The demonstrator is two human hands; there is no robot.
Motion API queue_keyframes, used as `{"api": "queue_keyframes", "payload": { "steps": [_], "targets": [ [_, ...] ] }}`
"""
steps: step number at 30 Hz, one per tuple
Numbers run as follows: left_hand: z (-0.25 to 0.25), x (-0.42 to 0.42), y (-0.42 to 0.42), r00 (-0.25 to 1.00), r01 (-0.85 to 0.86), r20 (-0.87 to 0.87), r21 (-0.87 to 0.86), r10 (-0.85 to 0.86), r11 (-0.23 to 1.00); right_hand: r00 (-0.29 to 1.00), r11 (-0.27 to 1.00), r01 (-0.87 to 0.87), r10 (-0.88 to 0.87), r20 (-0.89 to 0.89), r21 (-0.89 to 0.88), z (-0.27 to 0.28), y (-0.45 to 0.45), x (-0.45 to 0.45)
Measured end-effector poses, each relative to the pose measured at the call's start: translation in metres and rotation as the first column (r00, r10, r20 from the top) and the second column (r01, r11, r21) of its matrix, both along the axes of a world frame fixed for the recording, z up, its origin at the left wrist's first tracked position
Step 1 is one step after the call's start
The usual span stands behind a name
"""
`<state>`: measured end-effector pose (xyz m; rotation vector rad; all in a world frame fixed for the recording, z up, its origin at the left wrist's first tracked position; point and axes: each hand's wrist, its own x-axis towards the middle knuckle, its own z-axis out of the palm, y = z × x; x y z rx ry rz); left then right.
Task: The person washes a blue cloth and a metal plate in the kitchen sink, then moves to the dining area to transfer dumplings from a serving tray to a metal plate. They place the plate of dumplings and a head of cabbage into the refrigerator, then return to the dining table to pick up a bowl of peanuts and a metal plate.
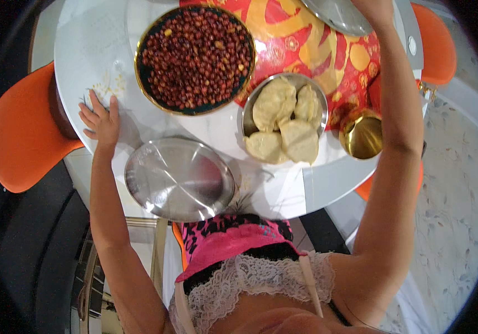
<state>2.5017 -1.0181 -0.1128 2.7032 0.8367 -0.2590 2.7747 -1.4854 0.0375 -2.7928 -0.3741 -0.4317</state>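
My left hand [102, 122] rests with spread fingers on the pale table near its left edge, holding nothing. Close to it lies an oval-looking stainless steel plate [180, 179]. My right hand [374, 12] reaches to the top edge of the picture beside a metal plate or lid [339, 14]; its fingers are cut off, so its grip cannot be seen. Between my arms, a steel bowl [250, 121] holds several pale, folded dough pieces [274, 102]. A gold-rimmed round tray [138, 79] is filled with small dark red fruits or beans [197, 58].
A red and gold patterned cover [289, 46] lies on the table [92, 37]. The gold-coloured metal cup [362, 133] stands beside my right forearm. Orange chairs [26, 133] are at the left and right [437, 46] of the table.
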Motion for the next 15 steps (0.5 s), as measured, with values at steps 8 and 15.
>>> {"api": "queue_keyframes", "payload": {
  "steps": [8,15],
  "targets": [
    [0.002,0.001,-0.001,1.000,-0.011,0.012,-0.015,0.012,1.000,0.549,0.796,-0.487,0.599,-0.583,0.360,0.044,0.025,-0.191],
    [0.005,0.004,-0.002,0.999,-0.029,0.020,-0.038,0.030,0.999,0.349,0.595,-0.788,0.645,-0.679,0.160,0.027,0.039,-0.204]
  ]
}}
